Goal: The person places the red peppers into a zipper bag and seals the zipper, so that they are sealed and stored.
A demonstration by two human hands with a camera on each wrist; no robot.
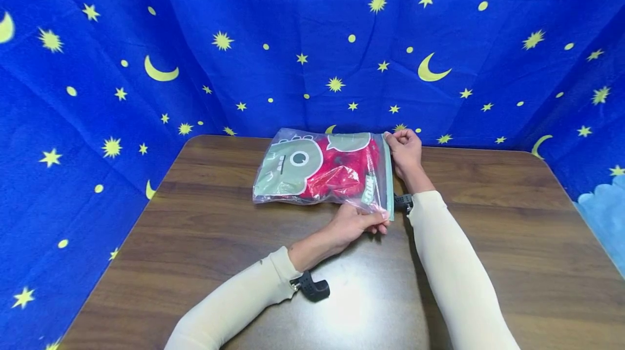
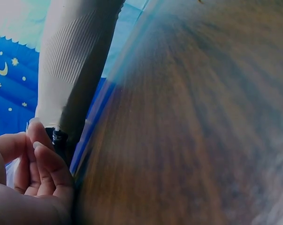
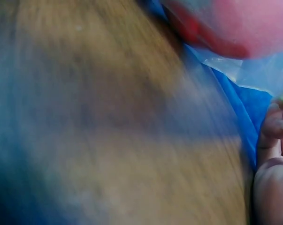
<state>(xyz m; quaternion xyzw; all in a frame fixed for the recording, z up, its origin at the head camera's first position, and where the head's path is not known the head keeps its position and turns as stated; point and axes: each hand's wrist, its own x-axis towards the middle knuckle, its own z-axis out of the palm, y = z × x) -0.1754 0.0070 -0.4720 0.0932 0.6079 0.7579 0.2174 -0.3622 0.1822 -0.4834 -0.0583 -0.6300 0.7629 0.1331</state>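
A clear zip bag (image 1: 337, 168) printed with a green one-eyed monster lies sideways over the table, red stuff showing inside it. Its green zip edge (image 1: 389, 176) faces right. At the near corner of that edge my left hand (image 1: 354, 225) pinches the bag between thumb and fingers. My right hand (image 1: 406, 149) pinches the far corner. In the right wrist view the bag (image 3: 254, 28) bulges red near the fingers of my right hand (image 3: 275, 154). The left wrist view shows my left hand (image 2: 33, 178) with thumb and fingertips together; the bag is mostly hidden there.
A brown wood-grain table (image 1: 488, 241) lies beneath the bag and arms. Behind it hangs a blue curtain (image 1: 273, 73) with yellow moons and stars. Black wrist devices (image 1: 314, 287) are strapped by both cream sleeves (image 1: 456, 263).
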